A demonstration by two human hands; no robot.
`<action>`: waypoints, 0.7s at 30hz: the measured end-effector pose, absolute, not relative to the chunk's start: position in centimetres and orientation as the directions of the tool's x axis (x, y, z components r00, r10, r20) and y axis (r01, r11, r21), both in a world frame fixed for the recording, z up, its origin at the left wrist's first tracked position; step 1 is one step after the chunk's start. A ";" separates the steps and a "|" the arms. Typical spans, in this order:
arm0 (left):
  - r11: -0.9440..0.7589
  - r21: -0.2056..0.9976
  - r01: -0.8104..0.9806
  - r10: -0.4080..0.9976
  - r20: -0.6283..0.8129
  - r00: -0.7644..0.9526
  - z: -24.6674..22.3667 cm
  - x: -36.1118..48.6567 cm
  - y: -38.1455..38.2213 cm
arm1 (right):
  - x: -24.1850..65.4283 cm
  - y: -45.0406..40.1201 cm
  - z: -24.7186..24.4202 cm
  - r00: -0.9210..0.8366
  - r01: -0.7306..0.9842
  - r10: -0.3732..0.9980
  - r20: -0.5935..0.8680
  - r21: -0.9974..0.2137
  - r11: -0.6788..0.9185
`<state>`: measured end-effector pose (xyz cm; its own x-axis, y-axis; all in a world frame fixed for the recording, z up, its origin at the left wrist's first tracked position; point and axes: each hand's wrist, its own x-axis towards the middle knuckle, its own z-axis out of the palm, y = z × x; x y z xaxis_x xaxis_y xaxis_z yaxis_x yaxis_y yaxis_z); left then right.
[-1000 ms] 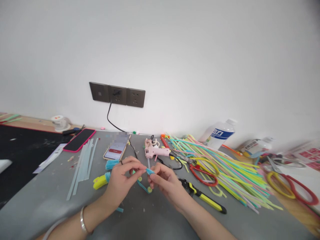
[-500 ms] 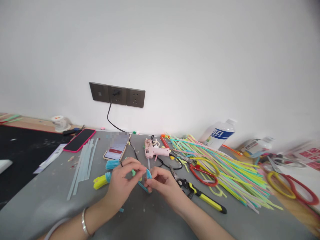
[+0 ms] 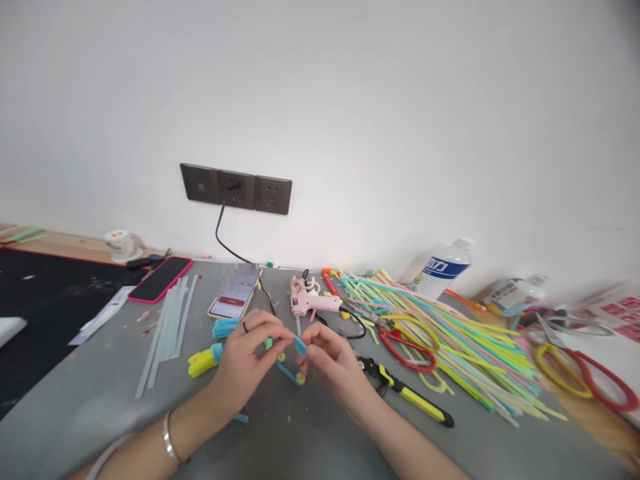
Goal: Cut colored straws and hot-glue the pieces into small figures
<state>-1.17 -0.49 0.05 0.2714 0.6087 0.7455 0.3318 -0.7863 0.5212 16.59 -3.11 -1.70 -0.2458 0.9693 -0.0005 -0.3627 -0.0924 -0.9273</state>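
A small blue fuzzy piece (image 3: pixel 300 346) is held between my two hands at the centre. My left hand (image 3: pixel 253 353) pinches its left end with thumb and fingertips. My right hand (image 3: pixel 330 363) grips its right side between thumb and fingers. Just below the fingertips, a bent blue stem (image 3: pixel 287 371) with small yellow-green rounds lies on the grey mat. Blue bundles (image 3: pixel 226 327) and a yellow bundle (image 3: pixel 201 363) lie left of my left hand. Behind my hands is a pink glue gun (image 3: pixel 315 304).
Black-yellow pliers (image 3: pixel 417 402), red-yellow scissors (image 3: pixel 410 343) and a pile of coloured stems (image 3: pixel 450 333) lie right. Translucent sticks (image 3: pixel 167 333), a pink-edged phone (image 3: pixel 161 279) and a lit phone (image 3: pixel 235 297) are left. A white bottle (image 3: pixel 443 269) stands against the wall.
The blue piece has tilted from near upright to slanted. My right hand has shifted slightly right, so more of the bent stem and its rounds shows below.
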 end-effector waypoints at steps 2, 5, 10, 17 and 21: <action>-0.796 0.518 0.314 0.599 0.749 0.283 0.0 -1.1 -0.4 | 16.7 -3.0 -1.8 -0.228 -0.353 0.974 -0.013 -0.931 -0.095; -0.788 0.541 0.293 0.613 0.734 0.293 -0.3 -1.1 -0.4 | 16.8 -3.0 -1.9 -0.264 -0.341 0.963 -0.062 -0.928 -0.154; -0.740 0.628 0.243 0.672 0.667 0.322 -0.6 -1.2 -0.4 | 16.8 -3.0 -1.7 -0.329 -0.345 0.940 -0.087 -0.916 -0.205; -0.591 0.777 0.217 0.792 0.508 0.338 -0.1 -0.9 -0.7 | 16.8 -2.8 -1.8 -0.287 -0.436 0.954 -0.085 -0.875 -0.209; -0.497 0.840 0.218 0.835 0.394 0.384 -0.3 -0.8 -0.7 | 16.8 -2.8 -2.1 -0.265 -0.431 0.961 -0.081 -0.881 -0.193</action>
